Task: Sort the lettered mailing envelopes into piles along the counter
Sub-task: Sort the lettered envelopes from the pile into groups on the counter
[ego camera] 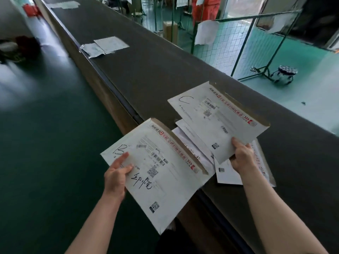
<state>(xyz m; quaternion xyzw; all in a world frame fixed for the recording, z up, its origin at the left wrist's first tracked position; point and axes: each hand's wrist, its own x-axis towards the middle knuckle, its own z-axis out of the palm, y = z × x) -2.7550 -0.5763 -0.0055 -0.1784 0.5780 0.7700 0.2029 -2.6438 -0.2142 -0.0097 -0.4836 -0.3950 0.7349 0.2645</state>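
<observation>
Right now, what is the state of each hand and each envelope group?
left hand: grips the B envelope, lifted.
right hand: pinches the C envelope, lifted.
unsorted heap: lying loose on the counter.
far pile: lying flat, overlapping.

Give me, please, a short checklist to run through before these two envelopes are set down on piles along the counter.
1. Letter readable on the envelope marked B: ok, the B faces up at its corner.
2. Letter readable on the envelope marked C: ok.
3. Left hand has a firm hold on B: ok, thumb on top near the edge.
4. Right hand has a firm hold on C: ok, pinched at its near edge.
5. Piles already laid out further along the counter: ok, a middle pile and a far pile are visible.
6. Which letter each of those piles takes: cannot tell, too blurred.
</observation>
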